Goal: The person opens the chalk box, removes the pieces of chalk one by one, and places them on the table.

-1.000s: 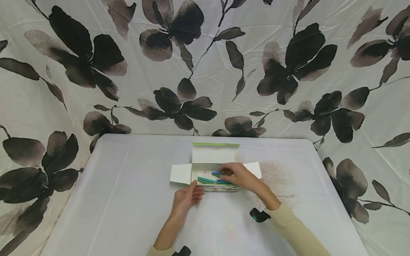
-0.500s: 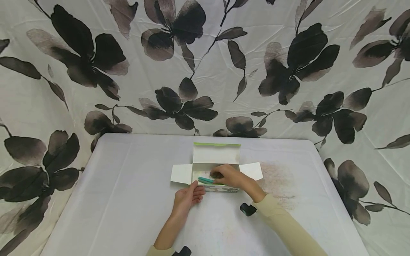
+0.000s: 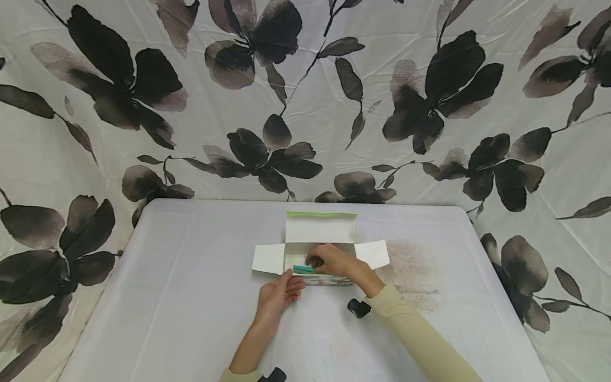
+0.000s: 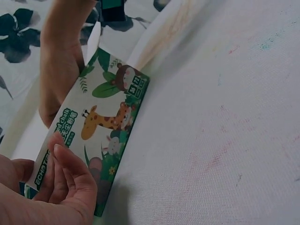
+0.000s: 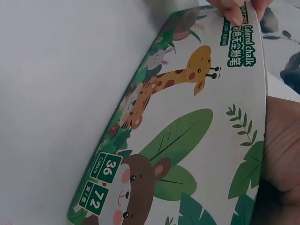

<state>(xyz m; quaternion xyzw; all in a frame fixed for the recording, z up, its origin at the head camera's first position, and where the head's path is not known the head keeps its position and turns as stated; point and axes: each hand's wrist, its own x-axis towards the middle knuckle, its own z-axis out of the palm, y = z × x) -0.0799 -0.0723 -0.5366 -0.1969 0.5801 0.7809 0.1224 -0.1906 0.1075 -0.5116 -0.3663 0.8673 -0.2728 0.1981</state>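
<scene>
A white and green colored chalk box (image 5: 187,84), printed with a giraffe and other animals, lies on the table with its lid and side flaps folded out. My left hand (image 3: 279,293) holds its front left corner, thumb at the upper edge and fingers bent against the printed front, as the left wrist view shows. Inside the box lie teal chalk sticks (image 3: 303,269), their left ends showing. My right hand (image 3: 331,260) reaches down into the box with curled fingers, right over the chalk. Its fingertips are hidden behind the front wall, so whether it grips chalk is unclear.
The white-covered table (image 3: 200,307) carries brownish chalk smears (image 3: 412,276) right of the box and faint colored marks in front. The raised lid (image 3: 321,228) stands at the back, with side flaps (image 3: 268,259) spread left and right. A floral curtain (image 3: 305,106) hangs behind.
My right hand has moved left inside the box and now covers blue and teal chalk sticks that showed earlier. The left hand and the box have stayed in place.
</scene>
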